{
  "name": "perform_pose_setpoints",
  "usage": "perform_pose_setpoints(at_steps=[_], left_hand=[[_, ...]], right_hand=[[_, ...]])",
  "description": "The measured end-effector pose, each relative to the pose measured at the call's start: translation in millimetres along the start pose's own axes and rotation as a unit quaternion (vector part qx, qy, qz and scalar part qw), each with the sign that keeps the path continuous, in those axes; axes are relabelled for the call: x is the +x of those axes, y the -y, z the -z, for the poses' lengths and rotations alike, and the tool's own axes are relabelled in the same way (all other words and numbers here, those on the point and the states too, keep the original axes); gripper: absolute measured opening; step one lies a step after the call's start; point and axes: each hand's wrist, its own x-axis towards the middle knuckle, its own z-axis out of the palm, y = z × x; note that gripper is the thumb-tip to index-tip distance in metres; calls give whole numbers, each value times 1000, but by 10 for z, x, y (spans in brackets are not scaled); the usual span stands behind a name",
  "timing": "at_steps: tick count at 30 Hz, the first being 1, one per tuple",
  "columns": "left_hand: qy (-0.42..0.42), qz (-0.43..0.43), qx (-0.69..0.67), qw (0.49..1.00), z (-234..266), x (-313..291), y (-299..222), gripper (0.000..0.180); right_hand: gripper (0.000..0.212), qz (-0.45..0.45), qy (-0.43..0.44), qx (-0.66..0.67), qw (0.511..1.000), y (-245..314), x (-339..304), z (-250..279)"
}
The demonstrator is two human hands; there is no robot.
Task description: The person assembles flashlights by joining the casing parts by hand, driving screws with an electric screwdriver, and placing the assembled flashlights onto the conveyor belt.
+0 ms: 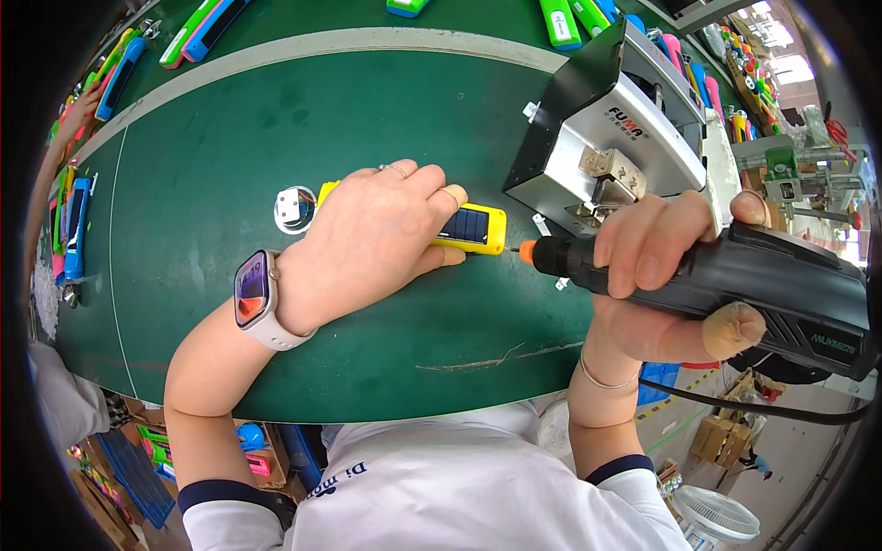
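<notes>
Green desk [230, 119] curves across the view, a silver-and-black machine [597, 129] at its right. My left hand [367, 220] curls over a yellow case [496, 230], gripping it mid-desk. My right hand [643, 262] wraps around a black electric screwdriver [790, 285] pointing at the case's right end; contact is unclear. Beside its left end, a round white part [295, 203] sits exposed, so assembly looks partly done, with fastening apparently unfinished.

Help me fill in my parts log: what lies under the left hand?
A yellow casing with a dark panel; its right end shows. The left hand covers its middle, which cannot be seen.
</notes>
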Motion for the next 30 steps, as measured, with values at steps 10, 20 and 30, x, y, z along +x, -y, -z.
perform_pose_setpoints(at_steps=[10, 20, 30], left_hand=[[-7, 0, 1, 1000, -13, 28, -1, 44], [6, -20, 12, 1000, 84, -240, -96, 55], [-9, -58, 1, 998, 132, -530, 38, 43]], right_hand=[[68, -27, 34, 14, 999, -203, -66, 11], [69, -16, 94, 92, 991, -35, 67, 146], [72, -24, -62, 54, 996, 44, -37, 325]])
